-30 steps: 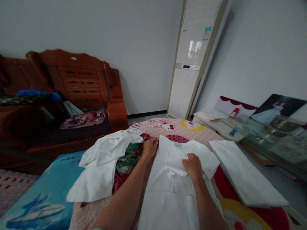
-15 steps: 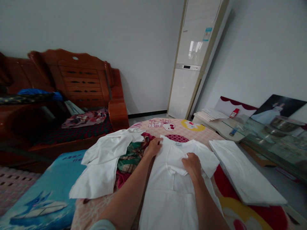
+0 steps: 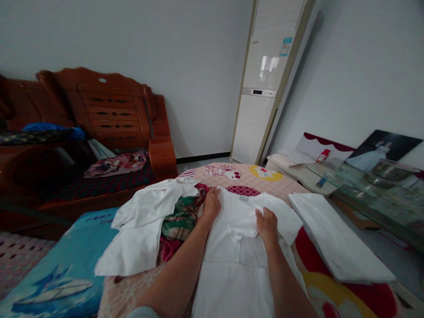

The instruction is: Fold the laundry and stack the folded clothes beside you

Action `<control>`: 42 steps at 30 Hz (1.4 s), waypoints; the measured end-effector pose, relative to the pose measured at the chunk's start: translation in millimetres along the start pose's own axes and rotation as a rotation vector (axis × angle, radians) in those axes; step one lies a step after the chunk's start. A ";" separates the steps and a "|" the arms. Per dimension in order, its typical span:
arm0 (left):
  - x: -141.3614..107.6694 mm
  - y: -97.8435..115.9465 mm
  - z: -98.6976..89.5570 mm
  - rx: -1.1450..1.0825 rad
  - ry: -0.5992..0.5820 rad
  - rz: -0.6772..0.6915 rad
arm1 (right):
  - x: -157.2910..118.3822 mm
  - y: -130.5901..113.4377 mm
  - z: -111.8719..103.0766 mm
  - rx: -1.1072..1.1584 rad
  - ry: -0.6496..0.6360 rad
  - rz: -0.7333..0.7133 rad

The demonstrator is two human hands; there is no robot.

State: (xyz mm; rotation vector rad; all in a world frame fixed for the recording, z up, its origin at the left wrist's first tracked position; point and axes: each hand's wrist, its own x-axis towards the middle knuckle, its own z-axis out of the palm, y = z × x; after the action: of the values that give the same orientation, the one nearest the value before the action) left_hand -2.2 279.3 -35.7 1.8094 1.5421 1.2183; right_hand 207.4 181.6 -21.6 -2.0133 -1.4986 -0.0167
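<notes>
A white shirt [image 3: 232, 247] lies on the patterned bed cover, its collar with a small label at the far end. My left hand [image 3: 212, 204] pinches the shirt's upper left edge near the shoulder. My right hand [image 3: 266, 222] has its fingers closed on a folded-in part of the same shirt, to the right of the middle, and lifts it slightly. To the left, a loosely laid white garment [image 3: 141, 229] rests beside crumpled green plaid and dark red cloth [image 3: 180, 216]. At the right lies a folded white cloth [image 3: 338, 238].
A blue cushion [image 3: 66, 265] is at the lower left, below a wooden armchair [image 3: 112, 110] with cloth on it. A tall white air conditioner [image 3: 255, 128] stands at the back. A glass table [image 3: 374, 207] holds bowls and a photo at the right.
My left hand has shifted slightly left and nearer, with the shirt's edge in its fingers. The part of the shirt in my right hand has moved a little to the right.
</notes>
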 end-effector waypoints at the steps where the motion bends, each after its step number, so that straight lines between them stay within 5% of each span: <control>1: -0.4 0.7 -0.8 0.016 0.005 0.026 | 0.2 0.8 0.4 0.013 -0.007 0.001; 4: -1.9 3.7 -2.7 0.089 -0.065 0.199 | 1.1 1.8 0.7 0.067 -0.026 -0.002; 7: -4.9 5.5 0.7 0.173 -0.262 0.343 | 2.3 1.9 0.4 0.172 -0.002 -0.028; 10: -8.6 5.4 6.6 0.268 -0.357 0.321 | 3.4 3.4 0.7 0.268 0.024 -0.017; 14: -10.4 11.6 2.6 0.220 -0.314 0.264 | 4.4 8.3 4.1 0.237 0.002 0.026; 18: -12.1 44.3 -17.4 0.078 -0.348 0.268 | 5.8 11.8 9.1 0.266 -0.019 0.046; 22: -28.0 95.1 -31.9 -0.034 -0.613 0.360 | 7.3 11.8 11.9 0.278 -0.015 0.048; 25: -52.0 117.3 -31.6 0.183 -0.784 0.492 | 8.2 11.9 12.8 0.268 -0.001 0.047; 29: -87.0 109.5 -19.7 0.564 -0.760 0.584 | 8.6 13.0 14.8 0.315 -0.029 0.093; 32: -102.3 92.1 -9.7 0.607 -0.671 0.545 | 7.9 13.3 16.5 0.369 -0.056 0.129; 36: -101.1 83.1 -6.3 0.464 -0.616 0.455 | 7.0 13.1 17.1 0.415 -0.064 0.147; 42: -85.4 91.6 -20.6 -0.031 -0.726 0.267 | 10.6 10.2 6.5 0.509 0.044 0.095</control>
State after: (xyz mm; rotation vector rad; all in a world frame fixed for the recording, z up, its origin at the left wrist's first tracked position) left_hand 31.3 170.6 20.8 2.1493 0.8864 0.5557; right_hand 217.9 192.2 -27.7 -1.6534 -1.2249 0.3252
